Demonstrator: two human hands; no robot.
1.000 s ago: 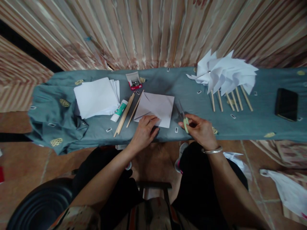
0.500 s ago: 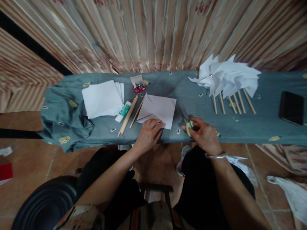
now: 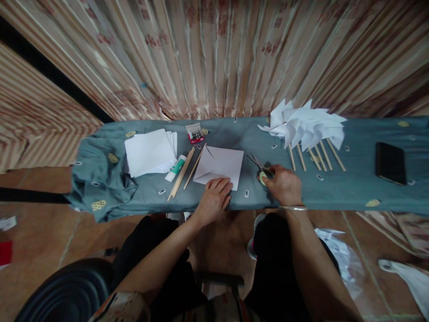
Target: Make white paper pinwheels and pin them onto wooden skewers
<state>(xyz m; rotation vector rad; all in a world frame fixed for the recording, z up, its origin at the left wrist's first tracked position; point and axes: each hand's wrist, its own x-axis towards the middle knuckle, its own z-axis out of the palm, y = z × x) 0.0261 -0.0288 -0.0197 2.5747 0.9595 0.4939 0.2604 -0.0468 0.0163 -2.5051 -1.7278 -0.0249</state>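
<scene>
A square sheet of white paper (image 3: 224,161) lies on the cloth, with slits running in from its corners. My left hand (image 3: 213,199) rests on its near edge, fingers stretched out over the paper. Just right of the sheet, my right hand (image 3: 285,184) has its fingers around the pale green handles of a pair of scissors (image 3: 263,177). The blades are parted and point away to the left, low over the cloth; whether they touch it I cannot tell. Left of the sheet lie several wooden sticks (image 3: 182,174) and a glue stick (image 3: 175,168).
A stack of white paper (image 3: 150,153) lies at left, near a small red box of metal pins (image 3: 195,135). Finished paper pinwheels (image 3: 306,125) on sticks overlap at the right, and a black phone (image 3: 390,163) lies beyond. The green cloth (image 3: 351,192) covers a narrow table before a curtain.
My right hand has brought the scissors down to the cloth, where the blades now show clearly. My left fingers have flattened out on the paper's near edge. The whole view has shifted.
</scene>
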